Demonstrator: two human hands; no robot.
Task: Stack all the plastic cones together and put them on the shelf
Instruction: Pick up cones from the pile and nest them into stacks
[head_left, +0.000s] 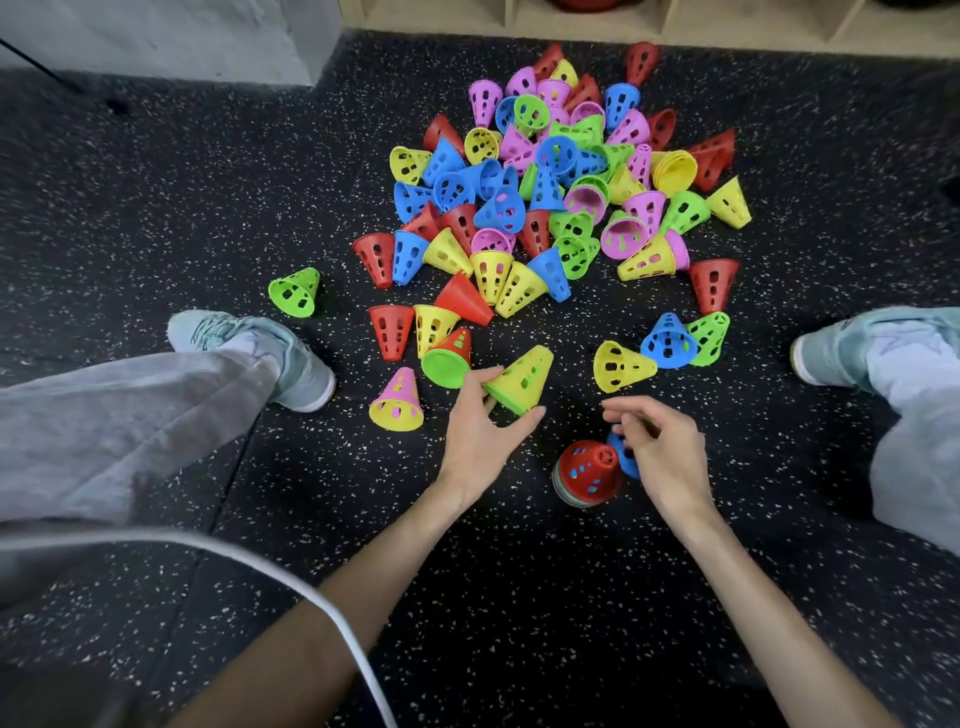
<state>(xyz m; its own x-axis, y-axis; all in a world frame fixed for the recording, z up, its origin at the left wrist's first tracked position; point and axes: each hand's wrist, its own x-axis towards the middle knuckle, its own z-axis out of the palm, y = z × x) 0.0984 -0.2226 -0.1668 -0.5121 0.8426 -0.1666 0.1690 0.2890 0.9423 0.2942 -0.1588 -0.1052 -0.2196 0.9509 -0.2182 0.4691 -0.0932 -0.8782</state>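
Note:
A big heap of perforated plastic cones in red, blue, yellow, green and pink lies on the speckled black floor ahead. My left hand grips a yellow cone with a green one nested in it by its wide rim, tilted with the tip pointing away. My right hand hovers with loosely curled fingers just right of a short upright stack topped by a red cone; a blue cone lies partly hidden under those fingers. The wooden shelf runs along the top edge.
My legs and pale shoes frame the work area on both sides. Loose cones lie nearby: a pink-and-yellow pair, a yellow one, a green one. A grey wall block stands at top left.

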